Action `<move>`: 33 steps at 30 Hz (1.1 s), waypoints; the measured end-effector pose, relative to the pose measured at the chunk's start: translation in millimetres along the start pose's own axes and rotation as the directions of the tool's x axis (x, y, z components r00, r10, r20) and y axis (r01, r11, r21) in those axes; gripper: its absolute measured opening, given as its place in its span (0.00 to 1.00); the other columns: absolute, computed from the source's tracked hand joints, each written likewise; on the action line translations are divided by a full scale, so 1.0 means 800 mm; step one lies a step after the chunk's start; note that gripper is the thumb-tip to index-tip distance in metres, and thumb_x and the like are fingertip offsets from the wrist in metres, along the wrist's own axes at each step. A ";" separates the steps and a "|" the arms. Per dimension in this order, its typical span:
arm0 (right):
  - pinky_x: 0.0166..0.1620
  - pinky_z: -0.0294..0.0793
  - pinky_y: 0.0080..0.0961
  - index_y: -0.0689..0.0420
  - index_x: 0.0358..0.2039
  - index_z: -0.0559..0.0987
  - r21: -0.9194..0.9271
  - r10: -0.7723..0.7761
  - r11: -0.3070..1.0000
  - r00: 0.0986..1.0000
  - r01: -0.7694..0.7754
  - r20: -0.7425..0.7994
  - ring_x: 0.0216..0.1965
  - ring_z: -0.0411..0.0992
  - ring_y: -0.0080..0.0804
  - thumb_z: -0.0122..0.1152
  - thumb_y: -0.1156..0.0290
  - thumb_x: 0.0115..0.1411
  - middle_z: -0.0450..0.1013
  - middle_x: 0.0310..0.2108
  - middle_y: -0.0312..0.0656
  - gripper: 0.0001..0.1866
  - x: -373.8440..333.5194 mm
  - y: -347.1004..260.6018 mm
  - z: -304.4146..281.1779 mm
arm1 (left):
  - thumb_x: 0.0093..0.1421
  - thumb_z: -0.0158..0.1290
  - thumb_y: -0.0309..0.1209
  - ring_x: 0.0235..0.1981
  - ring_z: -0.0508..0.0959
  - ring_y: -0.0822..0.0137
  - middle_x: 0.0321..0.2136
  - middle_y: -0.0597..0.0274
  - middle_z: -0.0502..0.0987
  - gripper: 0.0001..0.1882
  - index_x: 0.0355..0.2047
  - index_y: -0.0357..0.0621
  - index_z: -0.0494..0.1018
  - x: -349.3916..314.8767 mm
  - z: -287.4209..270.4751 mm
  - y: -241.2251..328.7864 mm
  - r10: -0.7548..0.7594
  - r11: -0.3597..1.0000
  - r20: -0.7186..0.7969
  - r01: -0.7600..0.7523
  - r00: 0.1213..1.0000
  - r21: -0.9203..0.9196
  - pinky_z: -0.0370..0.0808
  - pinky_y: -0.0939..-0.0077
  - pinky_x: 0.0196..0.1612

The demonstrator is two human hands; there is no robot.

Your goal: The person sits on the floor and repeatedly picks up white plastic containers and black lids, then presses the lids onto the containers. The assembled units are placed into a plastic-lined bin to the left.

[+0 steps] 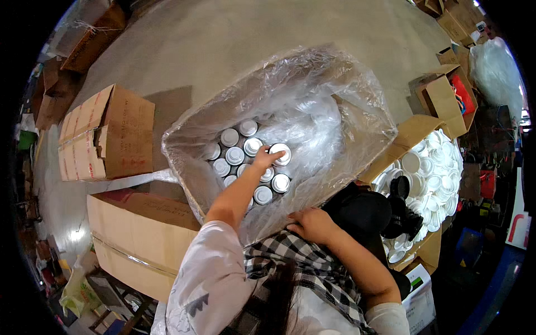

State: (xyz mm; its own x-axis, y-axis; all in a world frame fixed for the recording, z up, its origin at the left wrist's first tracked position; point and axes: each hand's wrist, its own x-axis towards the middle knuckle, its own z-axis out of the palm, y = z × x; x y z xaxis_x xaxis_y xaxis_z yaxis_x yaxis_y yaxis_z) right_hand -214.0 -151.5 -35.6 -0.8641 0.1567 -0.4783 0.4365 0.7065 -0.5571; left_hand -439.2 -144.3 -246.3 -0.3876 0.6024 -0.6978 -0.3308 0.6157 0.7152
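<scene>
A carton lined with clear plastic film (352, 84) stands in front of me. Inside, on its left side, several white, round, stepped-top containers (234, 156) stand upright in rows. My left hand (269, 158) reaches in over them, thumb and fingers closed around the edge of one white container (282, 153), at the right of the group. My right hand (312, 224) lies at the carton's near edge, by the film and my checkered garment, with its fingers apart and nothing seen in them. The lower part of the held container is hidden.
At right, an open carton (416, 125) is heaped with white round lids (432, 173); a black object (399, 206) stands before it. Two cardboard boxes (131, 134) stand at left. A smaller open box (446, 97) is beyond, on the concrete floor (223, 50).
</scene>
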 end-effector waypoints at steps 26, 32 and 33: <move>0.38 0.71 0.27 0.59 0.36 0.76 0.453 0.505 0.861 0.500 -0.232 -0.704 0.34 0.73 0.36 0.58 0.75 0.51 0.74 0.33 0.44 0.10 -0.297 0.030 -0.034 | 0.47 0.57 0.40 0.33 0.75 0.60 0.28 0.60 0.75 0.15 0.30 0.44 0.72 0.023 0.161 -0.047 0.606 0.469 -0.112 -0.240 0.788 0.850 0.69 0.64 0.36; 0.36 0.70 0.22 0.61 0.38 0.75 0.594 0.631 0.772 0.169 -0.226 -0.757 0.31 0.72 0.25 0.56 0.71 0.55 0.74 0.29 0.41 0.11 -0.358 0.180 -0.044 | 0.53 0.53 0.30 0.26 0.74 0.65 0.24 0.55 0.75 0.08 0.30 0.37 0.72 -0.076 0.285 0.155 0.875 0.477 0.007 -0.863 0.485 0.170 0.70 0.73 0.31; 0.36 0.70 0.21 0.61 0.39 0.75 0.626 0.654 0.754 0.141 -0.198 -0.743 0.30 0.71 0.24 0.56 0.71 0.55 0.74 0.29 0.41 0.11 -0.367 0.203 -0.046 | 0.54 0.52 0.30 0.27 0.75 0.67 0.25 0.54 0.76 0.08 0.31 0.37 0.72 -0.110 0.317 0.177 0.861 0.467 0.163 -0.875 0.482 0.124 0.71 0.74 0.32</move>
State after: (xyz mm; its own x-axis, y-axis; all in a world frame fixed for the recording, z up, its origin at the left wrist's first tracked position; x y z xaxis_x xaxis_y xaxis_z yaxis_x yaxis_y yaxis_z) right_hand 101.8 -57.4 39.2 -0.0226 0.9971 0.0727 0.6575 0.0696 -0.7502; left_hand -233.5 18.4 -93.7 -0.3318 0.9031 0.2725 0.2917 -0.1765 0.9401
